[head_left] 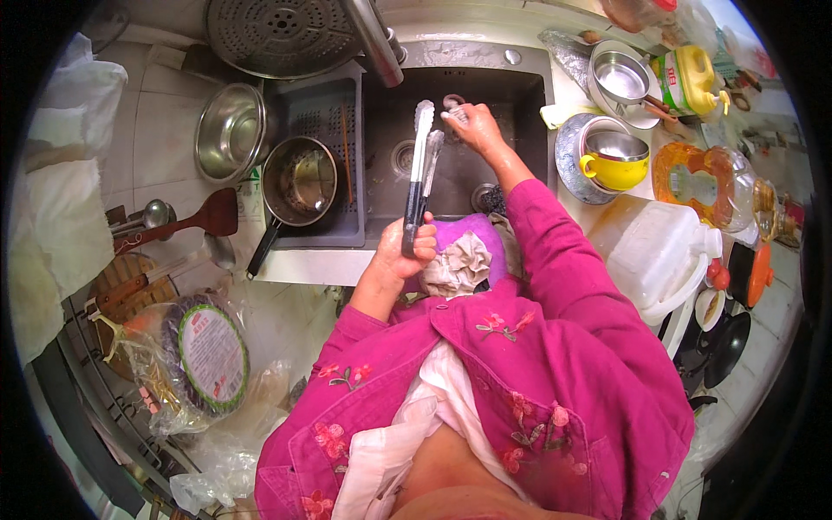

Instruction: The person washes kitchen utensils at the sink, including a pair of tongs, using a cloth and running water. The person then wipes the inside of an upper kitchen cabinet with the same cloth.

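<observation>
My left hand (408,246) is closed around the black handles of metal tongs (419,162), whose scalloped tips point up over the dark sink (383,175). In my right hand (474,127), above the right part of the basin, is a small greyish, ring-shaped thing (453,103); blurred and partly covered by the fingers, it may be a scrubber or cloth. The tongs and this thing are apart. Below the basin's front edge lie a purple cloth (494,237) and a crumpled beige cloth (458,263). A dark scouring ball (495,200) sits by the basin's near right corner.
A saucepan (300,182) stands on the grey drain tray (325,237) left of the basin, beside a steel bowl (231,133). The faucet (374,42) reaches over the sink's back left. At right are a yellow cup (621,170), a patterned plate (567,156) and a large plastic jug (650,247).
</observation>
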